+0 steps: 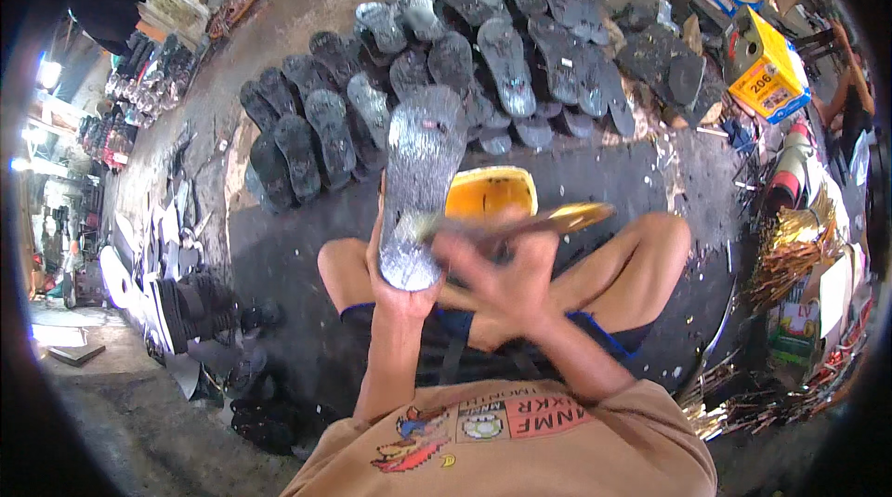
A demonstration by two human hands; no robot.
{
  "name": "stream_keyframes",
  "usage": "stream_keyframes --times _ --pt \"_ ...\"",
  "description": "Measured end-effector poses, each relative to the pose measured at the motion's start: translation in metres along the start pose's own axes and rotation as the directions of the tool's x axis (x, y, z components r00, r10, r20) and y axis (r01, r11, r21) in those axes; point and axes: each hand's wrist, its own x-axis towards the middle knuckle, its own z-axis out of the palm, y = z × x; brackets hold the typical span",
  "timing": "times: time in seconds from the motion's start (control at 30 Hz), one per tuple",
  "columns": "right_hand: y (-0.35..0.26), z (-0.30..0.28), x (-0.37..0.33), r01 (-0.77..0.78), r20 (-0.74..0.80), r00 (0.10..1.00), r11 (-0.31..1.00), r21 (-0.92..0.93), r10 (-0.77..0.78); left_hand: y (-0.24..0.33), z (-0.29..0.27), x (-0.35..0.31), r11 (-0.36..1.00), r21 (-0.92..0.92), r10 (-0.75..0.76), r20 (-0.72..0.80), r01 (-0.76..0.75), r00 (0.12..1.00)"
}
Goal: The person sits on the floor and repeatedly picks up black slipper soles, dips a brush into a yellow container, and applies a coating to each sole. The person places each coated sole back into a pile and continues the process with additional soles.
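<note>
My left hand point(409, 300) grips a dark shoe sole point(423, 149) by its lower end. The sole stands nearly upright, and its face has a wet, glossy sheen. Against its lower part works my right hand point(502, 269), blurred by motion. That hand is closed round a brush-like tool point(581, 216) whose yellowish-brown handle points to the right; its working end is smeared. Just behind the hands sits a yellow container point(491, 190) with an open top and dark stains on its rim, partly hidden by the right hand.
Several dark soles point(506, 65) lie in overlapping rows beyond the black mat point(595, 176). A yellow-and-blue box point(767, 70) is at the far right, above bundles of thin golden strips point(794, 241). Black straps or scraps point(190, 307) are heaped at the left. My crossed legs point(632, 265) flank the work.
</note>
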Motion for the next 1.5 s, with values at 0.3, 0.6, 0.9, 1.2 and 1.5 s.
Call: stream_keyframes --times 0.3,0.6,0.9,1.2,1.5 --pt "0.004 -0.025 0.059 -0.128 -0.222 0.967 0.992 -0.009 0.122 0.001 -0.011 -0.007 1.000 0.018 0.003 0.031 -0.003 1.000" --pt "0.014 -0.048 0.115 -0.024 -0.275 0.961 0.982 -0.187 -0.029 -0.002 -0.044 -0.008 0.993 0.042 -0.121 0.243 0.114 0.962" --pt "0.056 -0.081 0.158 -0.023 -0.350 0.922 0.880 -0.474 -0.164 0.133 -0.034 0.041 0.243 0.882 0.424 0.278 -0.404 0.862" --pt "0.164 -0.075 0.094 -0.407 -0.359 0.886 0.865 -0.295 0.294 0.263 -0.064 0.408 0.733 0.670 0.414 -0.300 -0.119 0.859" --pt "0.176 -0.070 0.098 -0.432 -0.424 0.858 0.854 -0.289 0.291 0.185 -0.128 0.501 0.879 0.462 0.355 -0.466 -0.120 0.811"
